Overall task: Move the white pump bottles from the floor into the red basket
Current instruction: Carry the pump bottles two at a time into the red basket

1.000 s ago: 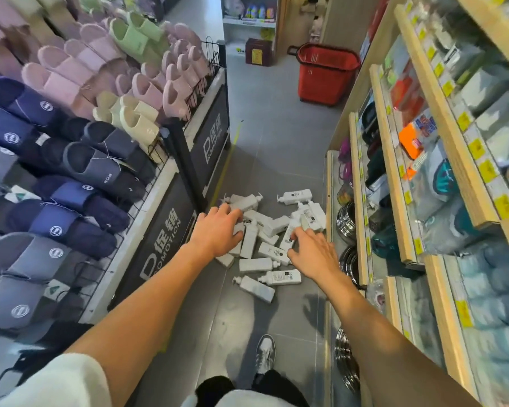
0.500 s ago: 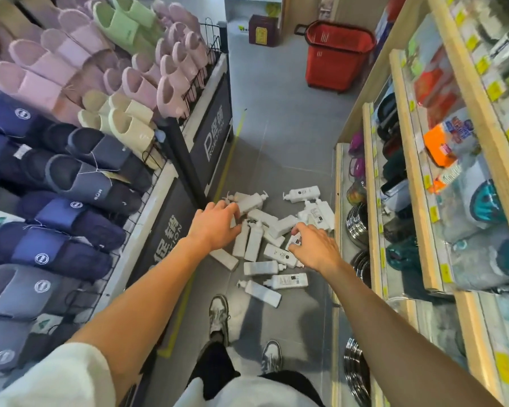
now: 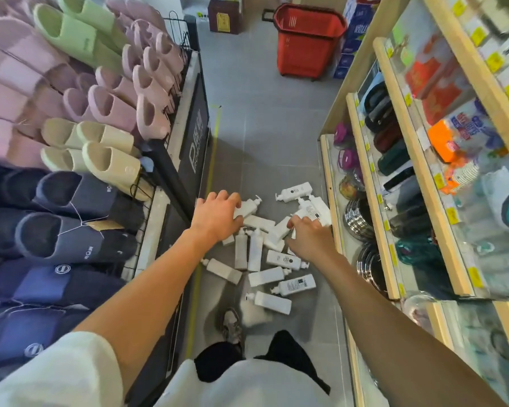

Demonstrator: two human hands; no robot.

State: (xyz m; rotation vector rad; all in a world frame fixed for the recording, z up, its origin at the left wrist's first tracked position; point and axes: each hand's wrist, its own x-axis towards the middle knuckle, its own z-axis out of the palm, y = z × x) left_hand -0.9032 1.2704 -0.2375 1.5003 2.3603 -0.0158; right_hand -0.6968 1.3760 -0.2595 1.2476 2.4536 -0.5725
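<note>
The white pump bottles (image 3: pixel 266 276) lie in a loose pile on the grey tiled floor (image 3: pixel 265 148), most of them on their sides and several overlapping.

1. Change: over the last second my left hand (image 3: pixel 218 215) has shifted from the pile's near-left edge onto the far-left bottle (image 3: pixel 249 207). Its fingers now curl over that bottle's body.
2. My right hand (image 3: pixel 306 239) has stayed at the pile's right side. Its fingertips are bent down among the bottles; I cannot tell whether they pinch one.
3. No bottle has left the floor.

Judgement: the first pick is being secured and transfer has not begun. The red basket (image 3: pixel 309 39) stands well apart, at the aisle's far end. I see no bottle in it.

Surroundings: the aisle is narrow. A slipper rack (image 3: pixel 106 107) borders the left and wooden shelving (image 3: pixel 354 83) the right. A yellow line (image 3: pixel 215 136) runs along the floor. One shoe (image 3: pixel 231 324) stands just below the pile.
</note>
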